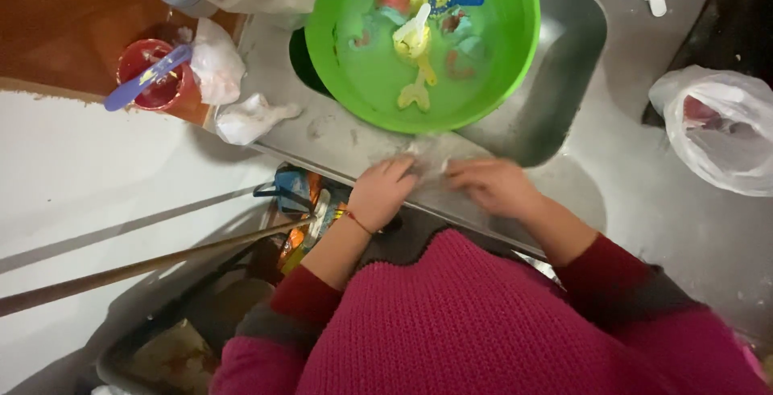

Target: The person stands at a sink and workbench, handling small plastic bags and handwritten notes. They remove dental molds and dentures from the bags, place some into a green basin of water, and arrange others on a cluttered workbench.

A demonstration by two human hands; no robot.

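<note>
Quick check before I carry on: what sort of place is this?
Most likely a home kitchen sink area: a steel sink holds a green basin of water with small plastic moulds, and both hands work on the steel counter.

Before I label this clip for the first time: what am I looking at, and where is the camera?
The one picture comes from a camera worn on a person's head, looking down at their own two bare hands. The left hand and right hand meet on a thin clear plastic piece at the steel sink's rim; the grip is blurred. In the sink sits a green basin of water with small coloured moulds. To the left stand a red cup holding a blue handle and crumpled tissue; on the right lies a white plastic bag.
</note>
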